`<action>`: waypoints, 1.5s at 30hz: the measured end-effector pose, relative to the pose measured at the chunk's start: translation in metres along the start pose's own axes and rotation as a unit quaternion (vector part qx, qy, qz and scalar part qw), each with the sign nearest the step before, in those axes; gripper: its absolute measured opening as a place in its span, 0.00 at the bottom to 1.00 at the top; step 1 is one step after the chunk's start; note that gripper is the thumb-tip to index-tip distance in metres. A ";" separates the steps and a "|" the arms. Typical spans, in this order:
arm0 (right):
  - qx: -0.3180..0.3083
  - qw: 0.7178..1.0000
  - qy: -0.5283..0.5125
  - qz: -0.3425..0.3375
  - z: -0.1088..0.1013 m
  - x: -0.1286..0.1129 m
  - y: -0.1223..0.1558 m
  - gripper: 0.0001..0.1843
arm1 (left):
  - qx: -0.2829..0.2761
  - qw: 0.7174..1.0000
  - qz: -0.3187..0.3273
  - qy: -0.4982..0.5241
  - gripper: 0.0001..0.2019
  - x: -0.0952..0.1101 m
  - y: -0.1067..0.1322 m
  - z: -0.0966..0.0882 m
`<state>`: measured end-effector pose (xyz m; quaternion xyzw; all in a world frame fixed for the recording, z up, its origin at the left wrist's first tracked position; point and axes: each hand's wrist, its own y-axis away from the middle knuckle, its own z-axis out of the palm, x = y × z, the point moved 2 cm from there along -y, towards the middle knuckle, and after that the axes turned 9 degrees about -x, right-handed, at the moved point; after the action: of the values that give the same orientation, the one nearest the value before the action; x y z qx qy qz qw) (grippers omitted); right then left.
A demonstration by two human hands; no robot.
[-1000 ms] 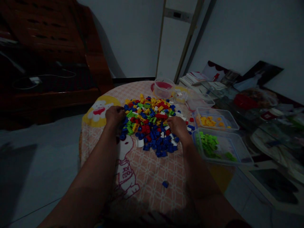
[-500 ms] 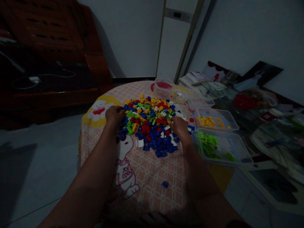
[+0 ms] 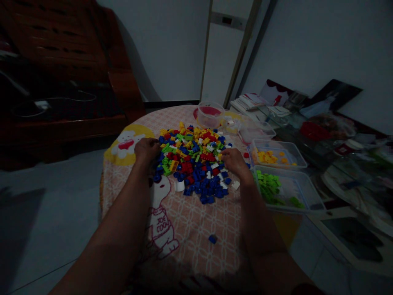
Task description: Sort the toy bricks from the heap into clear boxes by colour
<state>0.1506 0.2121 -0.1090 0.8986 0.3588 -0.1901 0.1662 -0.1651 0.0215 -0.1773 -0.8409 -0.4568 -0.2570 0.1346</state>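
Observation:
A heap of small plastic building bricks in blue, red, yellow, green and white covers the middle of the round table. At its left edge rests my left hand, fingers curled in toward dark blue bricks; whatever they grip is hidden. My right hand is at the right edge of the heap, thumb and fingers pinched together at a yellow brick. A white brick lies just below that wrist. One blue brick lies apart, nearer to me.
To the right stand a clear box of green bricks and a clear box of yellow bricks. A round clear tub and a small container with white pieces are at the back. A cluttered glass table adjoins on the right.
My right hand has shifted slightly right, with the yellow brick at its fingertips. My left hand stays at the heap's left edge. The whole view has moved a little.

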 end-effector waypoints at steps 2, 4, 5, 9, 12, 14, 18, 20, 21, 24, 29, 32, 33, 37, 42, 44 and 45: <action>0.015 1.000 -0.009 -0.004 -0.004 0.000 0.002 0.18 | 0.000 1.000 -0.001 0.000 0.24 0.000 0.000 0.000; 0.039 0.999 0.007 -0.003 -0.010 0.001 0.006 0.18 | -0.002 1.000 0.000 0.004 0.24 0.000 0.000 0.000; 0.058 0.998 0.024 0.003 -0.015 0.002 0.009 0.17 | -0.002 1.000 0.000 0.007 0.24 0.000 0.000 0.000; 0.199 0.971 0.092 0.094 -0.043 0.017 0.027 0.18 | -0.001 1.000 -0.007 0.012 0.24 0.000 0.001 0.000; 0.298 0.934 0.089 0.174 -0.067 0.035 0.043 0.21 | -0.003 1.000 -0.001 0.008 0.23 0.002 0.003 -0.001; 0.321 0.927 0.080 0.178 -0.077 0.042 0.049 0.22 | 0.000 1.000 0.000 0.007 0.23 0.004 0.004 -0.003; 0.275 0.955 0.070 0.083 -0.070 0.027 0.042 0.20 | -0.001 1.000 -0.009 0.003 0.23 0.007 0.007 -0.005; 0.204 0.976 0.067 0.025 -0.052 0.009 0.034 0.20 | -0.005 1.000 -0.009 0.001 0.23 0.008 0.007 -0.005; 0.160 0.985 0.070 -0.002 -0.041 -0.001 0.029 0.20 | -0.007 1.000 -0.009 -0.001 0.23 0.008 0.007 -0.005; 0.059 0.992 0.103 -0.045 -0.006 -0.024 0.017 0.17 | -0.006 1.000 -0.009 -0.004 0.23 0.007 0.005 -0.004; -0.026 0.986 0.166 -0.020 0.027 -0.033 0.006 0.14 | -0.011 1.000 -0.007 0.000 0.23 0.004 0.002 -0.002; -0.026 0.986 0.165 -0.015 0.022 -0.026 0.005 0.13 | -0.006 1.000 -0.012 0.004 0.23 0.005 0.003 -0.003; -0.016 0.987 0.158 -0.018 0.016 -0.023 0.007 0.14 | -0.003 1.000 -0.014 0.004 0.23 0.006 0.003 -0.004; -0.022 0.991 0.122 -0.045 -0.009 -0.012 0.016 0.13 | -0.008 1.000 -0.017 0.002 0.22 0.010 0.006 -0.007; -0.048 0.992 0.081 -0.087 -0.008 -0.021 0.019 0.13 | -0.013 1.000 -0.025 0.000 0.23 0.011 0.008 -0.007; -0.036 0.990 0.101 -0.088 0.005 -0.031 0.016 0.15 | -0.009 1.000 -0.022 0.005 0.23 0.009 0.007 -0.006; -0.034 0.989 0.116 -0.085 0.014 -0.036 0.014 0.16 | -0.008 1.000 -0.019 0.007 0.23 0.009 0.007 -0.006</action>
<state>0.1332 0.1754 -0.1020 0.8745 0.4574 -0.0854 0.1369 -0.1570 0.0212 -0.1674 -0.8312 -0.4697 -0.2693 0.1263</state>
